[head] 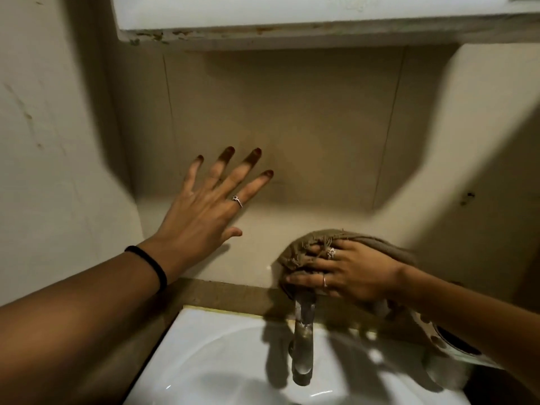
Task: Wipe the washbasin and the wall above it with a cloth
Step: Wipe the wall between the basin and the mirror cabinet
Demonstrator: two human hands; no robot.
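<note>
A wide bare stretch of wall (286, 118) is seen above the tap (302, 340), shut in by the cabinet (292, 21) overhead. The washbasin (222, 352) lies below the tap. The left hand (201, 209) is spread flat left of the tap. The cloth (304, 247) is pressed under the right hand (347, 276), over the tap's top.

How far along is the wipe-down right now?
Nothing can be confirmed finished. In hand: the right hand presses the brown cloth on the wall just above the tap, while the left hand is spread flat on the wall. Left: the higher wall and the white washbasin, which the cloth is not touching.
</note>
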